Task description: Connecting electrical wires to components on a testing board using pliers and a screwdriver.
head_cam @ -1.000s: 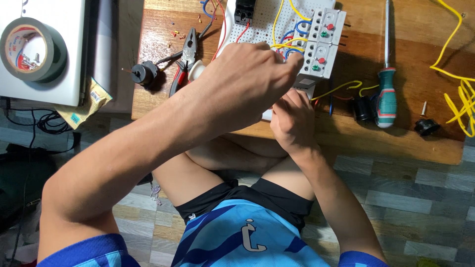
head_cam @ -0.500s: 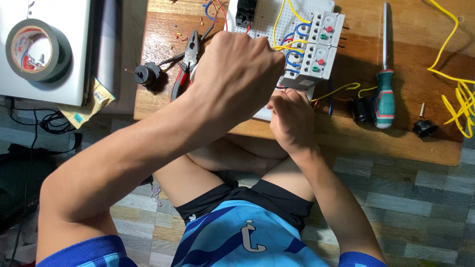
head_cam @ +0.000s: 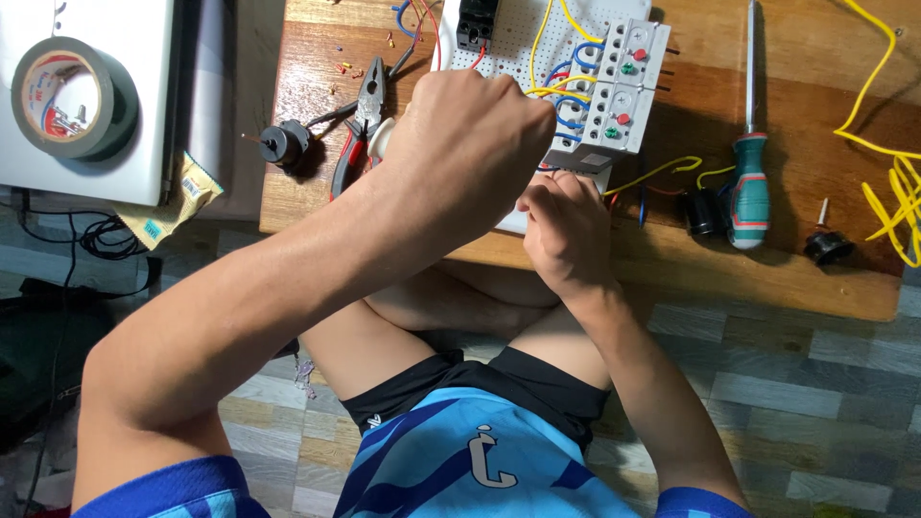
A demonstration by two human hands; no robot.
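Head view: white perforated wiring board (head_cam: pixel 518 38) lies flat on the brown wooden work board (head_cam: pixel 672 259), near its front edge, straight ahead of the person. Mounted on it are grey terminal blocks with red and green buttons (head_cam: pixel 619 82), looped with short blue and yellow jumper wires (head_cam: pixel 566 86).

Left hand (head_cam: pixel 470 144) is clenched into a fist over the perforated board's near-left part; whatever it grips is hidden under the knuckles, can't tell. Right hand (head_cam: pixel 566 230) is curled at the board's front edge just below the terminal blocks, fingertips pinched together on something small, likely a wire end, not visible.

Handling, my read: board assembly is light and rigid, plastic, will slide on the wood unless pinned. Hold by its edges or the block housings, not by the wires. Jumpers are thin solid-core, springy, kink easily; grip close to the stripped end.

Around: red-handled pliers (head_cam: pixel 360 125) just left of the fist, green-handled screwdriver (head_cam: pixel 748 182) to the right, loose yellow wire bundle (head_cam: pixel 897 192) far right, roll of dark tape (head_cam: pixel 72 101) on a white box far left.
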